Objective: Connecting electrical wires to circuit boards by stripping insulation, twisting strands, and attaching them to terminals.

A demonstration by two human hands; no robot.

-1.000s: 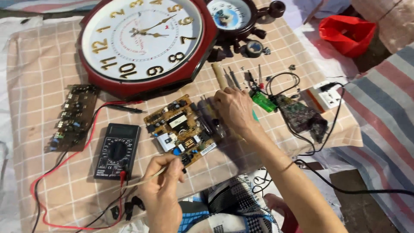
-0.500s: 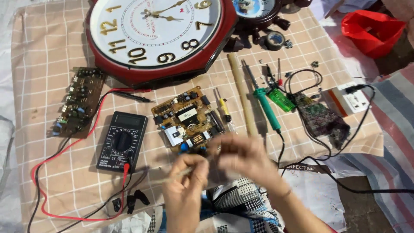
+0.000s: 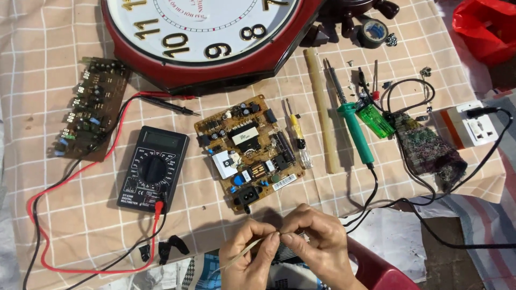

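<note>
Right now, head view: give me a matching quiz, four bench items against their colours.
Items:
1. multimeter
2. soldering iron handle
3. clock rim
4. power strip

Colours:
A. white
B. dark red
C. black
D. green

Pairs: 1-C, 2-D, 3-B, 4-A

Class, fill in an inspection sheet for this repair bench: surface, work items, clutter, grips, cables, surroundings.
Surface: checked cloth, on the ground.
Work items: thin pale stick and a small part, too small to identify, pinched between both hands; tan circuit board just beyond them.
Clutter: multimeter, dark circuit board, soldering iron, screwdriver, tape roll, wall clock.
Grips: left hand and right hand, fingertips meeting.
Cables: red and black test leads; black cord at the socket block.
Surroundings: red bag.
</note>
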